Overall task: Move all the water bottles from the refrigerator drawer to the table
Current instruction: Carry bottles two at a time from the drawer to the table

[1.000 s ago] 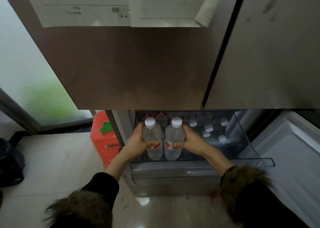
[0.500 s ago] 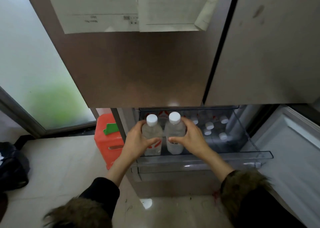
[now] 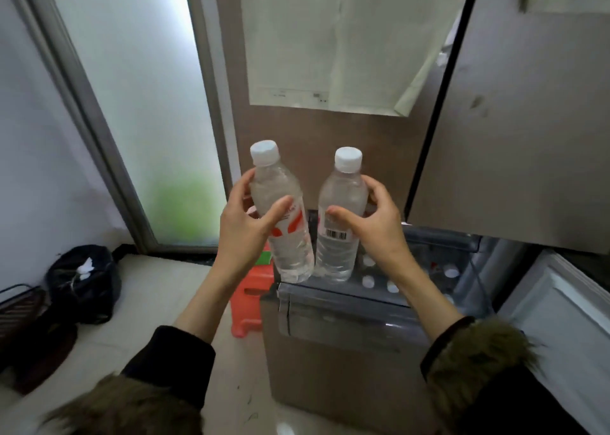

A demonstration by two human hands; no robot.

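My left hand [image 3: 244,233] grips a clear water bottle [image 3: 284,217] with a white cap and a red-and-white label, held upright and tilted slightly left. My right hand [image 3: 373,226] grips a second clear bottle [image 3: 340,223] with a white cap and its barcode facing me. Both bottles hang in the air above the front left corner of the open refrigerator drawer [image 3: 346,316]. Several more bottles [image 3: 392,286] stand in the drawer, showing only their white caps. No table is in view.
Closed refrigerator doors [image 3: 515,121] rise behind the bottles, with paper sheets [image 3: 330,45] stuck on the left one. A red plastic stool [image 3: 251,306] stands left of the drawer. A dark bag [image 3: 82,283] lies on the floor by a frosted glass door [image 3: 142,104]. An open white door panel [image 3: 561,322] is at right.
Both hands lifted their bottles up out of the drawer. The camera view rose and swung left, showing more of the glass door and floor.
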